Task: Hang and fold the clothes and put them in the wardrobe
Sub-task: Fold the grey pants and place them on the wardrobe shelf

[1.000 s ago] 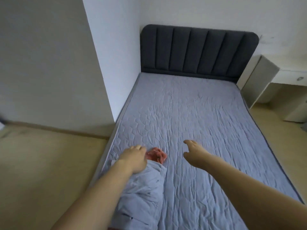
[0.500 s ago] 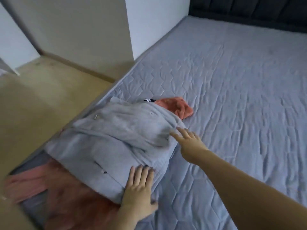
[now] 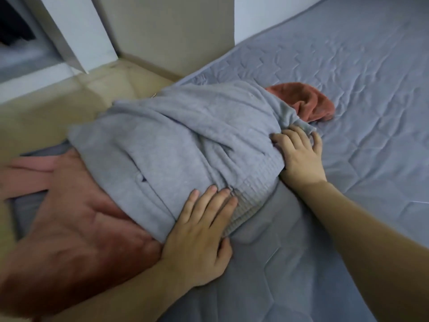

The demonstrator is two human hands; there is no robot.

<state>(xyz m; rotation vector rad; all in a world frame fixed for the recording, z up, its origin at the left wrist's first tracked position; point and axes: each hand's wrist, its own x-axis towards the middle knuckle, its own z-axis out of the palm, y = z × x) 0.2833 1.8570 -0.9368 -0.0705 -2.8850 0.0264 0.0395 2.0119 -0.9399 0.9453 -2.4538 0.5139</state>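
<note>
Early going: the bulky grey knitted cardigan [image 3: 181,140] lies heaped on the quilted grey mattress [image 3: 348,77], nothing folded yet. Left hand [image 3: 199,235] rests flat, fingers spread, on its ribbed hem; right hand [image 3: 301,154] pinches a bunched edge beside a rust-red cloth [image 3: 306,101].

bed [image 3: 348,73] (grey quilted) | on it: grey sweater [image 3: 176,140], rust-red cloth [image 3: 308,101]
</note>
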